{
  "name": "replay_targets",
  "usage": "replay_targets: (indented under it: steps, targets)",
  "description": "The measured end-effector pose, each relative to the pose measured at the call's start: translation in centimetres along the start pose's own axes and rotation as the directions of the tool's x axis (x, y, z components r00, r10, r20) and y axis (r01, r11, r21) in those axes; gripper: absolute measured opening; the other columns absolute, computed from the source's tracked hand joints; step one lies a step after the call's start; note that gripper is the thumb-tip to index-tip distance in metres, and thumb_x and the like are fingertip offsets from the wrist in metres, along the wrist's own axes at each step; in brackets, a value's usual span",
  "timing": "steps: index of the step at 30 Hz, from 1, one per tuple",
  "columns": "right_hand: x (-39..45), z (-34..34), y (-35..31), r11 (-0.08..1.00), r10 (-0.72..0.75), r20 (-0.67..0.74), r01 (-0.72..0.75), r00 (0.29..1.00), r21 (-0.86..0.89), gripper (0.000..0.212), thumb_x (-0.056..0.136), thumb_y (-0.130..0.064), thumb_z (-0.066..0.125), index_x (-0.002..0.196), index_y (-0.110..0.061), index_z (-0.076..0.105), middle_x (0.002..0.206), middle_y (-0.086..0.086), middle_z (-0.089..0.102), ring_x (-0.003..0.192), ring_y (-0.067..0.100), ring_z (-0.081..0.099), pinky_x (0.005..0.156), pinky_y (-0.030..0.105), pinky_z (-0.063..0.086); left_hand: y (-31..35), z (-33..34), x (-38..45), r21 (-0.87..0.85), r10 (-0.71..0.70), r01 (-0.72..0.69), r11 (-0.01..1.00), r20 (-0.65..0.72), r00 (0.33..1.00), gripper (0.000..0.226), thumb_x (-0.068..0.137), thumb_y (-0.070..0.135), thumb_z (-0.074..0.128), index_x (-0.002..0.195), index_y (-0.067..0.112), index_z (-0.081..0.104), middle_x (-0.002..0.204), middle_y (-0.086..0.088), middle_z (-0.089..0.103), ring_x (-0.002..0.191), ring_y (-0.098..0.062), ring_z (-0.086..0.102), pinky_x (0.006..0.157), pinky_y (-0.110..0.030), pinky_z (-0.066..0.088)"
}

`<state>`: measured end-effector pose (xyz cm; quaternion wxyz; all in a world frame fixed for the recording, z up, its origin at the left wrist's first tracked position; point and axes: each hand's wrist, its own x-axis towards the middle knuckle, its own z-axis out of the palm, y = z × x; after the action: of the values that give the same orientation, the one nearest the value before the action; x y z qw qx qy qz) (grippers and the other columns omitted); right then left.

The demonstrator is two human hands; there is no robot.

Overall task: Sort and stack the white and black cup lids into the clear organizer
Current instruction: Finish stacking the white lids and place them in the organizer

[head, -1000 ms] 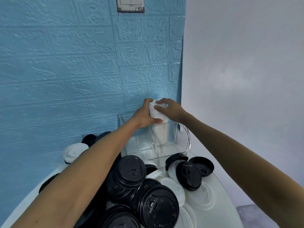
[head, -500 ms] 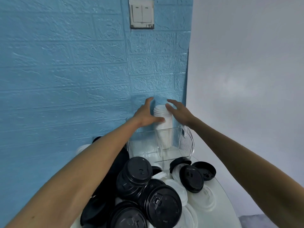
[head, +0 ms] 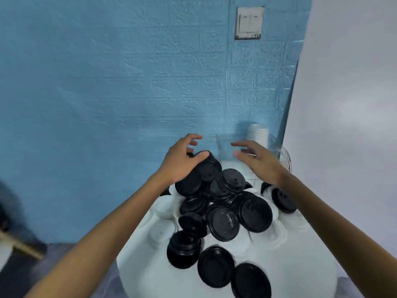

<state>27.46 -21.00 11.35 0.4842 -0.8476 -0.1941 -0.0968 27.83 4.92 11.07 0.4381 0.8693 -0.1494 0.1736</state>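
A pile of black cup lids point(head: 225, 203) covers the middle of the round white table point(head: 300, 272), with white lids point(head: 169, 206) among and under them. The clear organizer point(head: 283, 160) stands at the table's far end against the blue wall, and a stack of white lids point(head: 257, 134) rises out of its right part. My left hand point(head: 182, 160) hovers with spread fingers over the far black lids, thumb near one of them. My right hand point(head: 255, 158) hangs in the air in front of the organizer with relaxed fingers, holding nothing. The frame is motion-blurred.
The blue textured wall with a light switch point(head: 249, 23) stands behind the table, and a plain white wall point(head: 348, 104) closes the right side. The table's edge drops off at left to a grey floor point(head: 53, 265). A blurred wooden object point(head: 19, 244) lies at far left.
Both hands have let go of the white stack in the organizer and drawn back toward the pile of black lids. The camera has tilted down and swung, showing more of the table.
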Motion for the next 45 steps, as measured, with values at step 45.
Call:
replay_targets:
  steps: [45]
  targets:
    - [-24.4, 11.0, 0.3, 0.944, -0.098, -0.193, 0.03, 0.976, -0.329, 0.034, 0.083, -0.033, 0.078, 0.117, -0.035, 0.069, 0.127, -0.025, 0.055, 0.121, 0.006, 0.055, 0.095, 0.019, 0.046, -7.5, -0.7, -30.9, 0.244, -0.131, 0.144, 0.959, -0.071, 0.989, 0.045, 0.071, 0.067, 0.067, 0.112, 0.049, 0.071, 0.133, 0.024, 0.058, 0.122, -0.008, 0.054, 0.097, -0.032, 0.046]
